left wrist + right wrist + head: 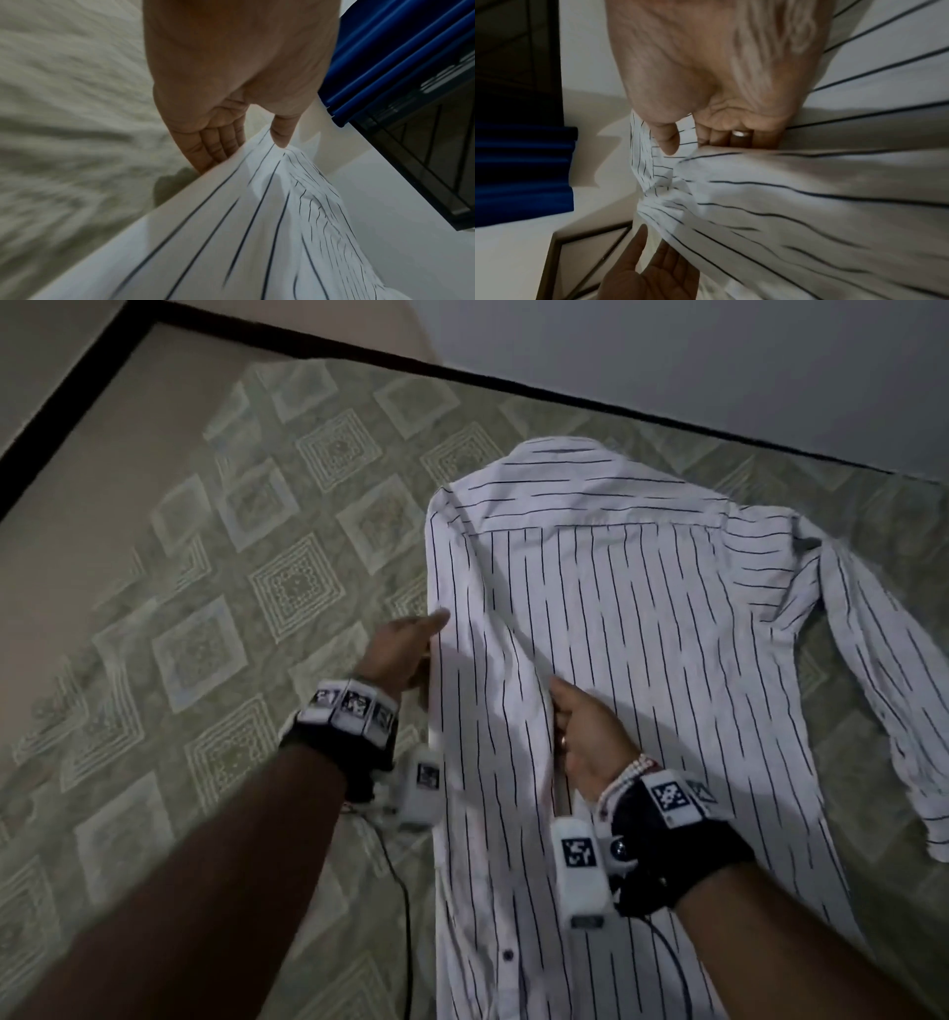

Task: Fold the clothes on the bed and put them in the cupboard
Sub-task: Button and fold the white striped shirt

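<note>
1. Fingers of the left hand (405,654) lay straight and together under the left edge of the shirt (616,660), with the thumb on top of the cloth; the left wrist view showed the same hand (226,97) flat against the fabric edge, thumb tip pressing the striped cloth (270,223).
2. The right hand (585,737) had its fingers tucked into a lengthwise fold down the middle of the shirt's back, the thumb resting on top; in the right wrist view this hand (706,81) wore a ring (740,134) and its fingers disappeared behind a raised ridge of cloth (782,203), so the fold was pinched between fingers and thumb.
3. The white shirt with dark pinstripes lay back-up on the bed (231,557), collar away from the person, its left side turned over toward the centre between the two hands.
4. One sleeve (873,670) stretched out to the right, flat on the patterned bedspread.
5. Beyond the bed stood a pale wall (719,351), and the left wrist view caught blue curtain folds (398,50).
</note>
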